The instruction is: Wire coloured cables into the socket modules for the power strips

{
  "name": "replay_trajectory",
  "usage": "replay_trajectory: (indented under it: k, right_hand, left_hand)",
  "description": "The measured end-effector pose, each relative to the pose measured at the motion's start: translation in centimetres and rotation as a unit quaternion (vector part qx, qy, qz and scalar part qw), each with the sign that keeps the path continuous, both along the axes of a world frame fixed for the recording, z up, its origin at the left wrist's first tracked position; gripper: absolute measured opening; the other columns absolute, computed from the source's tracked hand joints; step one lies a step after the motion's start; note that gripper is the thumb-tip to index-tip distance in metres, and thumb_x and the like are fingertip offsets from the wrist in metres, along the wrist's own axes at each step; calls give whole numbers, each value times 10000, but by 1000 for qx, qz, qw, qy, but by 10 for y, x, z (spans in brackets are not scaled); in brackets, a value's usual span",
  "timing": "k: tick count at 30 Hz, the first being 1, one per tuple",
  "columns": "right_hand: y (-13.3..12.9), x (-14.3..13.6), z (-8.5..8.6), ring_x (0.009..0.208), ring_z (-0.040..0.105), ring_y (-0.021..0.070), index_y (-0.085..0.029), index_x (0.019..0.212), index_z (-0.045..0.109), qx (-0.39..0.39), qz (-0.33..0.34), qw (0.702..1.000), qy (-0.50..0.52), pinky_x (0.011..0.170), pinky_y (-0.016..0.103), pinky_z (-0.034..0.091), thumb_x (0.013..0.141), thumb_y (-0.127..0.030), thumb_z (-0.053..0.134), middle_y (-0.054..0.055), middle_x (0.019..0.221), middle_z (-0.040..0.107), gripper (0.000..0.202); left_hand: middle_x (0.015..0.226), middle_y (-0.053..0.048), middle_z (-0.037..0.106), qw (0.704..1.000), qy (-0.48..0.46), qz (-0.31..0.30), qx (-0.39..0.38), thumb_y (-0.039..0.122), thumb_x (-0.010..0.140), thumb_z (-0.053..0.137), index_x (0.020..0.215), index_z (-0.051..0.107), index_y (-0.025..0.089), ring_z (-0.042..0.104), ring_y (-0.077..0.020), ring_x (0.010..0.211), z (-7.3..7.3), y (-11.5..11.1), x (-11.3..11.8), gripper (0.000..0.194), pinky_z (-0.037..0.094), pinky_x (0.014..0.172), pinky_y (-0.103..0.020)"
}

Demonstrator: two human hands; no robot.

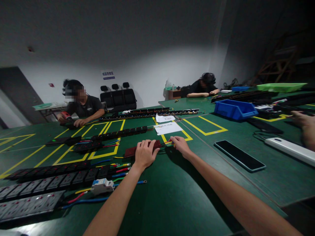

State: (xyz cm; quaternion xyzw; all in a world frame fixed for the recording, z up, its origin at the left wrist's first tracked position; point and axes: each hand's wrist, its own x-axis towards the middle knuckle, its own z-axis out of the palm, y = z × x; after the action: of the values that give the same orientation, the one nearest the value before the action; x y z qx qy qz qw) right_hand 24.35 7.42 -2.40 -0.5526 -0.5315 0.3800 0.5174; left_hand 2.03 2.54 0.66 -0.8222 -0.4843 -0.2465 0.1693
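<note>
My left hand is wrapped over a dark red socket strip lying on the green table. Thin coloured wires come out of the strip's right end, and my right hand pinches them between thumb and fingers. Just beyond my hands lies a white paper sheet with printing. Several black socket strips with coloured leads lie to the left, near a white and blue breaker.
A phone, a white bar-shaped device and a blue bin stand at the right. Another person's hand reaches in at the right edge. One person holds a red tool at the far left; another person leans on the table behind.
</note>
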Motion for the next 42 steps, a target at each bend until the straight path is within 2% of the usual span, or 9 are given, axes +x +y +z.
replay_trajectory:
  k: [3, 8, 15, 20, 27, 35, 42]
  right_hand:
    - [-3, -2, 3, 491, 532, 114, -153, 759, 682, -2, 10, 999, 38, 389, 193, 346, 815, -460, 644, 10, 610, 617, 314]
    - [-8, -4, 14, 616, 670, 150, -146, 868, 704, -46, 21, 994, 95, 402, 174, 418, 821, -303, 681, 69, 821, 731, 166]
    - [-11, -4, 23, 577, 624, 110, -127, 913, 722, -104, 33, 971, 213, 404, 157, 436, 842, -203, 669, 97, 846, 747, 117]
    - [-10, -5, 23, 510, 587, 85, -137, 975, 697, -133, 33, 949, 286, 389, 147, 426, 831, -152, 679, 68, 782, 729, 145]
    - [-9, -3, 23, 483, 586, 83, -152, 988, 693, -134, 38, 946, 291, 375, 150, 401, 793, -112, 711, 39, 738, 713, 200]
    - [-9, -6, 21, 523, 589, 83, -138, 898, 703, -141, 38, 950, 276, 386, 148, 398, 846, -209, 692, 56, 769, 716, 88]
    - [-9, -5, 23, 516, 578, 77, -129, 879, 698, -150, 43, 945, 287, 387, 150, 407, 828, -189, 695, 39, 729, 689, 80]
  left_hand:
    - [1168, -113, 628, 1000, 1, 3, 9, 506, 998, 433, 1304, 560, 192, 551, -267, 1055, 0, 0, -1, 456, 402, 903, -433]
    - [1188, -118, 625, 1000, 2, 3, 23, 500, 986, 463, 1325, 552, 196, 545, -278, 1080, -2, 1, -1, 464, 394, 922, -445]
    - [1188, -121, 626, 1000, 1, -2, 24, 498, 990, 452, 1327, 554, 192, 550, -278, 1081, -1, 0, 0, 466, 403, 925, -447]
    - [1197, -128, 623, 1000, -6, 1, 27, 490, 991, 450, 1330, 558, 197, 552, -281, 1099, 0, -1, 0, 460, 411, 936, -456]
    - [1217, -129, 617, 1000, -11, 3, 25, 488, 993, 439, 1342, 551, 208, 545, -287, 1118, 1, -3, 1, 461, 408, 949, -463]
    - [1215, -132, 615, 1000, -8, 8, 21, 498, 990, 446, 1340, 547, 202, 542, -286, 1115, 0, -2, 2, 469, 401, 952, -460]
    - [1218, -129, 614, 1000, -3, 6, 23, 507, 991, 445, 1335, 544, 198, 538, -284, 1118, -1, -1, 1, 473, 397, 944, -454]
